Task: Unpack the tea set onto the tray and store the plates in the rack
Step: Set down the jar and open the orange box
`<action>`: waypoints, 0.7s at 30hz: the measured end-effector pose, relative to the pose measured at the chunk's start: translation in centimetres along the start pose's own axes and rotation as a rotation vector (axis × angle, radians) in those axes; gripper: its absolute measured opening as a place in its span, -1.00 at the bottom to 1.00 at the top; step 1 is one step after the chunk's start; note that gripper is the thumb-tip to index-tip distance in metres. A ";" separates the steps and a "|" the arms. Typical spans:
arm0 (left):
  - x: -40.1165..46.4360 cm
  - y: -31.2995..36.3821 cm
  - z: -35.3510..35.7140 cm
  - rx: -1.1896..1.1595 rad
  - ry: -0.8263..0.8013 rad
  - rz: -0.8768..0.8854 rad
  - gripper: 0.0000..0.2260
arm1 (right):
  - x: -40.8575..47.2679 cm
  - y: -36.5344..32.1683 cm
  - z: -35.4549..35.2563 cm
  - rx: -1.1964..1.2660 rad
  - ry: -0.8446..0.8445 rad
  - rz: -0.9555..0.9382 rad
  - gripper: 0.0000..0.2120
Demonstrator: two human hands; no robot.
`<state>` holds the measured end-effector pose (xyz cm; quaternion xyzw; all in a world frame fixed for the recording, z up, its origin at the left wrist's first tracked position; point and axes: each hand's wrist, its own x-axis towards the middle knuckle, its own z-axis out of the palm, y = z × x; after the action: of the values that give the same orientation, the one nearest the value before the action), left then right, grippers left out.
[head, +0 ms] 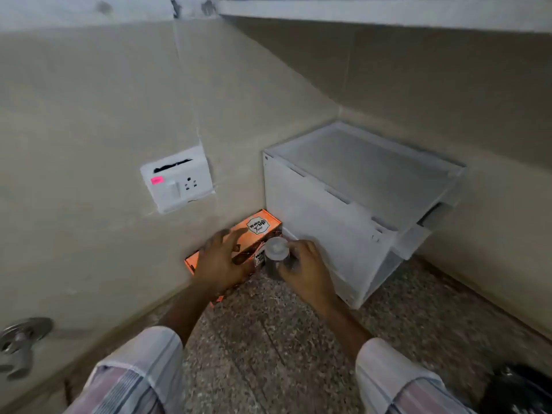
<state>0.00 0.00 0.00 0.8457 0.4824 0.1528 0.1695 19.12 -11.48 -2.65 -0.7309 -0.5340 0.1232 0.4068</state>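
An orange tea-set box (259, 228) with black print lies on the speckled counter against the beige wall. My left hand (221, 262) rests flat on top of the box, fingers spread. My right hand (304, 268) grips a small jar with a white lid (277, 249) that stands right in front of the box's near side. No cups, plates or tray are visible.
A white plastic drawer unit (352, 204) stands in the corner, just right of the box. A white wall socket (179, 180) is above the box. A metal tap fitting (21, 339) is at lower left. A dark object (519, 389) sits at lower right.
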 end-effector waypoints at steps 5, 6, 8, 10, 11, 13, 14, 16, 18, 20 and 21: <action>3.8 -2.6 1.6 0.317 -0.054 0.057 -0.21 | 3.1 1.7 4.2 0.020 -0.011 0.081 -0.32; 4.4 -2.9 2.2 0.367 -0.063 0.076 -0.19 | 3.5 2.1 5.0 0.020 -0.039 0.107 -0.27; 5.0 -3.2 3.0 0.412 -0.058 0.106 -0.14 | 4.0 3.1 6.2 0.027 -0.072 0.100 -0.21; 5.5 -3.4 3.4 0.407 -0.061 0.099 -0.11 | 4.3 3.8 7.3 0.062 -0.091 0.128 -0.18; 5.5 -3.3 3.4 0.393 -0.077 0.081 -0.11 | 4.3 4.0 7.8 0.073 -0.084 0.130 -0.20; 5.2 -3.0 3.4 0.334 -0.126 0.055 -0.13 | 3.9 4.0 7.8 0.062 -0.047 0.121 -0.23; 4.9 -2.6 3.3 0.294 -0.136 0.051 -0.14 | 3.5 3.9 7.5 0.064 -0.032 0.118 -0.24; 3.8 -1.7 2.9 0.231 -0.140 0.029 -0.15 | 2.3 3.7 6.9 0.071 -0.007 0.111 -0.22; 1.7 -0.3 3.0 0.206 -0.135 0.034 -0.17 | 0.1 3.8 5.8 0.051 0.023 0.131 -0.21; -0.9 0.7 3.1 0.211 -0.127 0.020 -0.20 | -2.4 3.8 4.7 0.054 0.049 0.150 -0.23; -2.3 1.3 3.3 0.216 -0.126 0.022 -0.21 | -3.9 4.0 3.9 0.054 0.070 0.159 -0.25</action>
<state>1.30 -3.05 -2.56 0.8722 0.4752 0.0483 0.1056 17.88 -13.47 -9.06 -0.7637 -0.4561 0.1440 0.4337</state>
